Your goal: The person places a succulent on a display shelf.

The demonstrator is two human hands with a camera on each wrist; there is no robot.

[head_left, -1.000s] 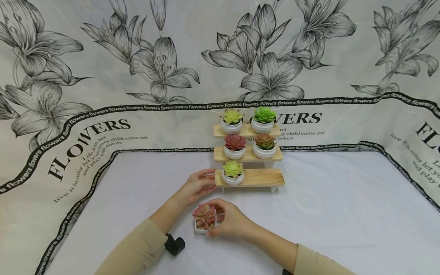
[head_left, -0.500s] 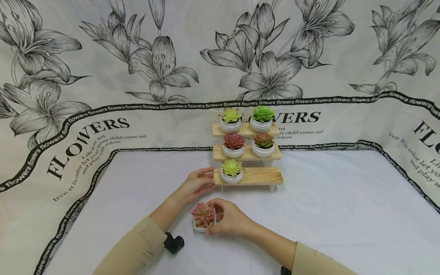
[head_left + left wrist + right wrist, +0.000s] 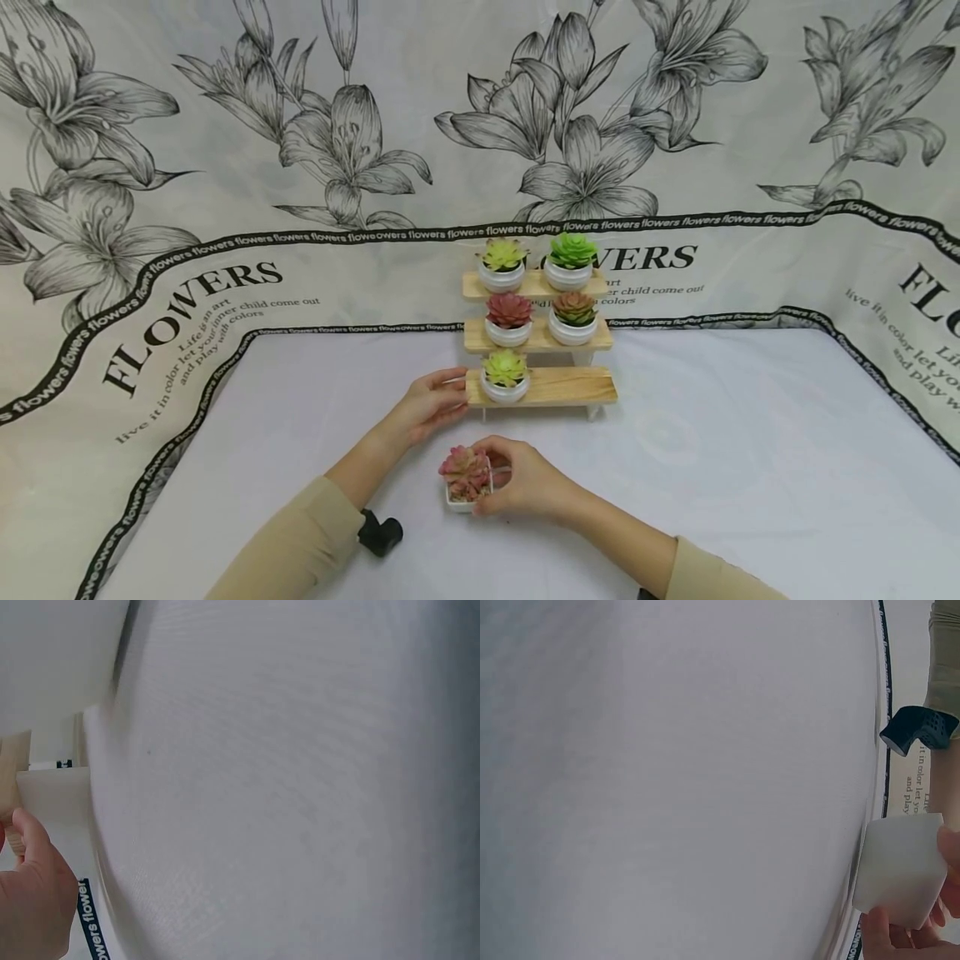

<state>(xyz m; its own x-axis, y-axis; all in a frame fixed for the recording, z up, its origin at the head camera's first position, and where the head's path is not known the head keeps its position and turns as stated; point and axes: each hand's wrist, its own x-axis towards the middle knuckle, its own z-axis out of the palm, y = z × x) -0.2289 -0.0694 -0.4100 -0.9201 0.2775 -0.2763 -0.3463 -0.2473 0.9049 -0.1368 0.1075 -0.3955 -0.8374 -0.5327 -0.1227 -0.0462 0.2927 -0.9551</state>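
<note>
In the head view my right hand [image 3: 528,479] holds a small square white pot with a pink succulent [image 3: 467,473], in front of a three-tier wooden plant stand [image 3: 573,387]. The right wrist view shows the plain white side of this pot [image 3: 900,862] between thumb and fingers. My left hand [image 3: 429,407] grips the left end of the stand's lowest board. A yellow-green succulent in a round white pot [image 3: 505,387] sits at the left of that board, with bare wood to its right. The left wrist view catches the board's end [image 3: 10,774] at the thumb.
On the middle tier stand a dark red succulent [image 3: 508,311] and a reddish-green one [image 3: 574,308]. The top tier bears a yellow-green succulent [image 3: 502,255] and a bright green one [image 3: 572,252]. Flower-printed cloth [image 3: 360,275] hangs behind the white-covered table [image 3: 712,450].
My right hand has shifted a little to the right, carrying the potted pink succulent with it. The left hand stays at the stand's lowest board.
</note>
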